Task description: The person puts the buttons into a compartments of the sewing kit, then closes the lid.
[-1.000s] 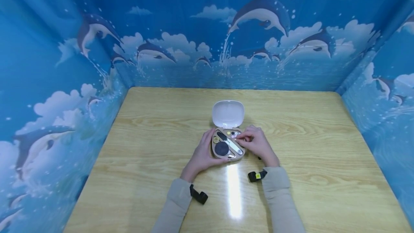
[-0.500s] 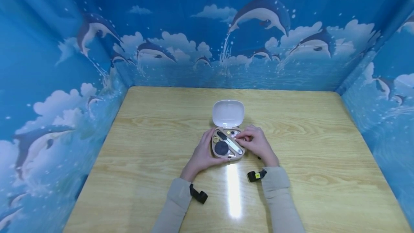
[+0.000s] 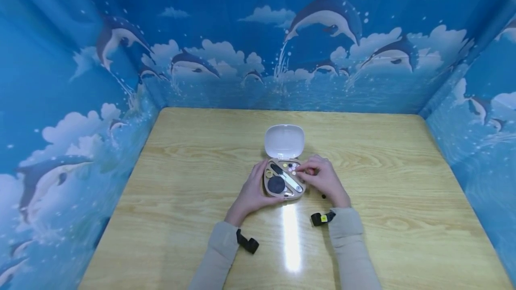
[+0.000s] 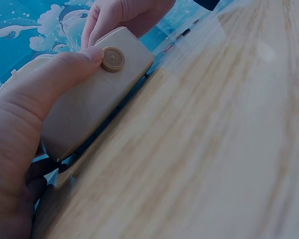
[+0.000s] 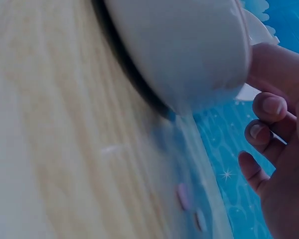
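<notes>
A sewing kit case (image 3: 302, 195) stands on the table, its white lid (image 3: 284, 141) tipped up at the back. My left hand (image 3: 253, 191) grips its left side, thumb against the front beside the round button-shaped catch (image 4: 112, 59). Inside lie a black-and-white slim tool (image 3: 289, 180), a round black disc (image 3: 276, 185), a gold ring-like piece (image 3: 268, 173) and several small buttons (image 3: 285, 165). My right hand (image 3: 321, 178) reaches over the right rim, thumb and index fingertip close together at the button compartment. I cannot tell whether they pinch a button.
A black button (image 3: 324, 196) lies on the wood-grain table (image 3: 395, 182) near the right wrist. Beyond the case in the right wrist view lie a pink button (image 5: 183, 197) and a pale one (image 5: 201, 220). A blue dolphin curtain (image 3: 225, 79) surrounds the table.
My right hand has drawn slightly right from the button compartment, showing more of the buttons and the black one on the table. The left hand and the case have stayed put.
</notes>
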The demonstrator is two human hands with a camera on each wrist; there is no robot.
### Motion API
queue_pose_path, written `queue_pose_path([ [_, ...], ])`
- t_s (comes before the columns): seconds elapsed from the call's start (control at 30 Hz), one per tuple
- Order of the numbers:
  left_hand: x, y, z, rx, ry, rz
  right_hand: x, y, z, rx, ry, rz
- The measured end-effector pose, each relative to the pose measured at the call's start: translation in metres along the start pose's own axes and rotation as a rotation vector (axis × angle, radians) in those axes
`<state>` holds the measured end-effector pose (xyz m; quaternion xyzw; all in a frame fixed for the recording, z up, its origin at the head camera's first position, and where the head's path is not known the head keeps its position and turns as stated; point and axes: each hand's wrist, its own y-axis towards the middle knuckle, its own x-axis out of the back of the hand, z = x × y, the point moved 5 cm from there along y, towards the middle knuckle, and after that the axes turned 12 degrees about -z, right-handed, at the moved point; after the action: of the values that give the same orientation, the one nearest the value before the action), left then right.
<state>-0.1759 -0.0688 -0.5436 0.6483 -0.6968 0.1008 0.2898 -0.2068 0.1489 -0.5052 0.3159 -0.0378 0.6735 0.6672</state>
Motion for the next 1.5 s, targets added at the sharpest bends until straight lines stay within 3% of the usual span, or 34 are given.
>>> queue_pose_path([
  [0.3, -0.001, -0.001, 0.001, 0.031, -0.004, 0.008, 0.02, -0.004, -0.009, -0.061, -0.039, -0.046],
  [0.47, -0.001, -0.001, 0.002, 0.035, -0.002, 0.01, 0.033, -0.008, -0.003, -0.099, 0.005, -0.079],
  [0.63, -0.001, -0.001, 0.002, 0.039, -0.007, 0.011, 0.043, -0.015, -0.016, -0.133, 0.02, -0.104],
  [0.7, -0.001, -0.001, 0.002, 0.04, -0.009, 0.011, 0.045, -0.018, -0.031, -0.129, 0.011, -0.122],
  [0.83, -0.001, 0.0, 0.002, 0.034, -0.002, 0.012, 0.051, -0.022, -0.037, -0.11, 0.016, -0.144],
  [0.97, -0.001, 0.0, 0.002, 0.037, -0.001, 0.014, 0.055, -0.026, -0.037, -0.15, 0.013, -0.128],
  [1.17, -0.001, 0.0, 0.002, 0.03, 0.004, 0.014, 0.058, -0.03, -0.018, -0.132, 0.041, -0.081],
  [1.5, -0.001, -0.001, 0.004, 0.04, 0.004, 0.017, 0.058, -0.035, -0.017, -0.141, 0.053, 0.079],
])
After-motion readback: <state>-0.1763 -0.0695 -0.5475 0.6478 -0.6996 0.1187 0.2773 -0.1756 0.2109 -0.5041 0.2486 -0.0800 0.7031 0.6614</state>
